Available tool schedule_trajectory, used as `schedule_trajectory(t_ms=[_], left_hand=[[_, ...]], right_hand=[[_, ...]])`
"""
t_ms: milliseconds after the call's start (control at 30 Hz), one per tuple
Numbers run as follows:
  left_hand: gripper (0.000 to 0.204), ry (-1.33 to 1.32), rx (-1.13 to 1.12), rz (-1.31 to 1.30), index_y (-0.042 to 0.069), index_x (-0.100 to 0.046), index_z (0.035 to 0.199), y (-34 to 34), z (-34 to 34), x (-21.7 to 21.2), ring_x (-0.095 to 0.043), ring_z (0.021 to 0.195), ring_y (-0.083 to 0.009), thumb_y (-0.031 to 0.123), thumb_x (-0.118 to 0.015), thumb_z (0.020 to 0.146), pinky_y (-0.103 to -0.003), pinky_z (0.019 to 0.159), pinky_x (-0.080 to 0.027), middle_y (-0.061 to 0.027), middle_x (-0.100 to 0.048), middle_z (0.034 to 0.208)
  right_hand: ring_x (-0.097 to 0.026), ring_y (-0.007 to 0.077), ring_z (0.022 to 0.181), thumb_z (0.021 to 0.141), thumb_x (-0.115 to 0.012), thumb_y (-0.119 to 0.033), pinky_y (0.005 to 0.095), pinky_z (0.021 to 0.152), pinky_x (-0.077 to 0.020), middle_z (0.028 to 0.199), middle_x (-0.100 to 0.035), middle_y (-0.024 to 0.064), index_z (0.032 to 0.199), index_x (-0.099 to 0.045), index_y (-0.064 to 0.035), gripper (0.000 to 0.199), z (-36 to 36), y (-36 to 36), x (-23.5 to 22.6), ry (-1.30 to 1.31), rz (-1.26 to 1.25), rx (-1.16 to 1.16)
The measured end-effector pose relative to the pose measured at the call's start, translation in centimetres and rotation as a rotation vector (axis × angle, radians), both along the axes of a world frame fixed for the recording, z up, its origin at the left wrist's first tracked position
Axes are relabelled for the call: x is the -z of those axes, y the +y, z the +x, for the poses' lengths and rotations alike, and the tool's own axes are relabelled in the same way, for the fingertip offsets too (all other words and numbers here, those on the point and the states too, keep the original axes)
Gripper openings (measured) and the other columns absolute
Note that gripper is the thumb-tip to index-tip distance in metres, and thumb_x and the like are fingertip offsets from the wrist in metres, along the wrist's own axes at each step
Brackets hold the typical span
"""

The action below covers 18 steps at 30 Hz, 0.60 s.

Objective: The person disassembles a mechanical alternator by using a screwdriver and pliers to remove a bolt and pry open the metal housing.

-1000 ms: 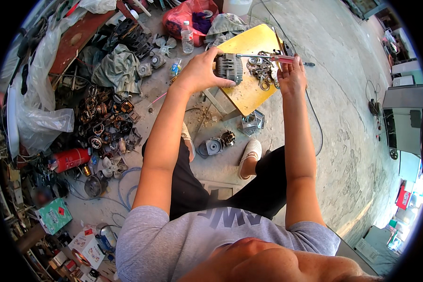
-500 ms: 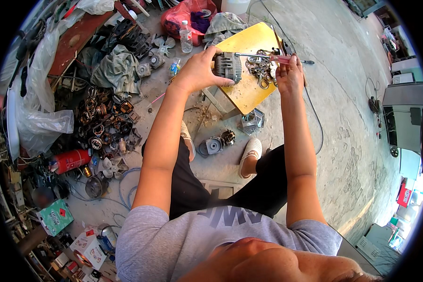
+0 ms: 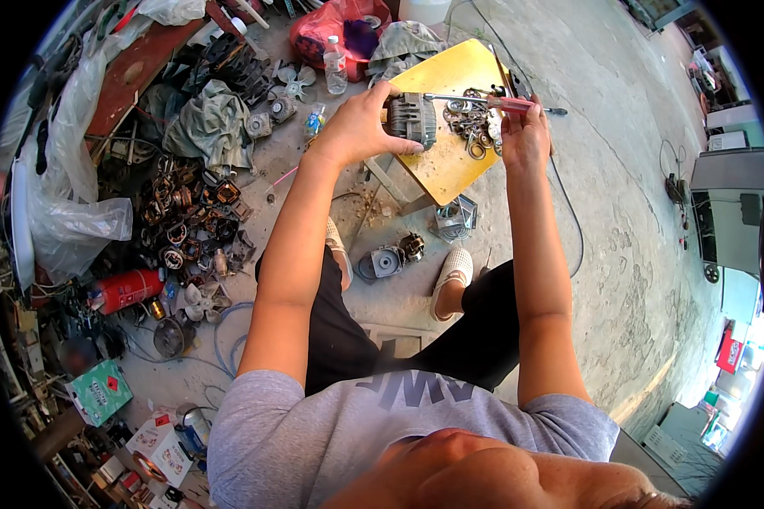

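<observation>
A person in a grey T-shirt point(image 3: 314, 433) and black trousers point(image 3: 488, 318) works at a small yellow bench point(image 3: 450, 180) on a concrete floor point(image 3: 628, 280). The left hand point(image 3: 358, 127) grips a ribbed grey housing point(image 3: 412, 123) at the bench's left edge, thumb on the near side and fingers wrapped over the far side (whether the part rests on the top or is held just above it, one cannot tell). The right hand point(image 3: 526, 136), above the bench's right edge, closes its fingers on the red handle of a screwdriver point(image 3: 509, 104), whose shaft runs level to the left and reaches the far right side of the housing. Loose metal rings and small parts point(image 3: 476, 127) lie in a cluster near the bench's right edge, below the shaft. On the floor off the near corner stands a square metal part point(image 3: 455, 220), and a round-centred grey casting point(image 3: 386, 262) lies between the person's pale perforated shoes point(image 3: 456, 270). Beyond the bench's far left edge are a clear bottle point(image 3: 335, 68) and a red bag point(image 3: 312, 38).
</observation>
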<state>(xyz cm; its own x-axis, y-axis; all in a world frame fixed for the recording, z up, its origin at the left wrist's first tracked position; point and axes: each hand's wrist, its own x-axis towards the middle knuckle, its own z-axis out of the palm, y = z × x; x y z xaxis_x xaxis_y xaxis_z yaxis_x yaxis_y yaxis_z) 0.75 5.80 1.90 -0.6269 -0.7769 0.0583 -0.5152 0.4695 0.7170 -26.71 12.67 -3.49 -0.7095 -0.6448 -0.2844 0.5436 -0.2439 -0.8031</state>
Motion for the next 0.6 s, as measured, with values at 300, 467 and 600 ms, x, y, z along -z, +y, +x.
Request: schedule_trajectory(t_ms=[300,467,600], left_hand=[[0.083,-0.012,-0.009,-0.015,0.006,-0.052,0.123,-0.1,0.3,0.3,-0.063,0.113,-0.0333,0.043,-0.092,0.059,-0.04,0.096,-0.05,-0.0186,-0.065,0.119],[0.084,-0.009,0.004,-0.019,0.006,-0.052,0.123,-0.1,-0.2,0.3,-0.063,0.113,-0.0333,0.043,-0.092,0.059,-0.04,0.096,-0.05,-0.0186,-0.065,0.119],[0.084,-0.015,-0.001,-0.016,0.006,-0.052,0.123,0.0,0.0,0.0,-0.064,0.113,-0.0336,0.043,-0.092,0.059,-0.04,0.096,-0.05,-0.0185,-0.066,0.119]], right_hand=[[-0.062,0.0182,0.106,0.105,-0.047,-0.021,0.0421,0.094,-0.0446,0.124,-0.062,0.0058,0.137,-0.046,-0.0135,0.032,1.7,0.0,-2.2,0.002,0.11,0.018],[-0.063,0.0129,0.1,0.102,-0.056,-0.026,0.0368,0.085,-0.0433,0.109,-0.068,-0.0005,0.129,-0.052,-0.0195,0.028,0.0,-0.3,0.4,-0.014,-0.093,0.016],[-0.063,0.0141,0.102,0.103,-0.055,-0.025,0.0385,0.089,-0.0434,0.112,-0.067,0.0013,0.13,-0.052,-0.0187,0.029,0.4,-0.1,0.0,-0.014,-0.001,0.0]])
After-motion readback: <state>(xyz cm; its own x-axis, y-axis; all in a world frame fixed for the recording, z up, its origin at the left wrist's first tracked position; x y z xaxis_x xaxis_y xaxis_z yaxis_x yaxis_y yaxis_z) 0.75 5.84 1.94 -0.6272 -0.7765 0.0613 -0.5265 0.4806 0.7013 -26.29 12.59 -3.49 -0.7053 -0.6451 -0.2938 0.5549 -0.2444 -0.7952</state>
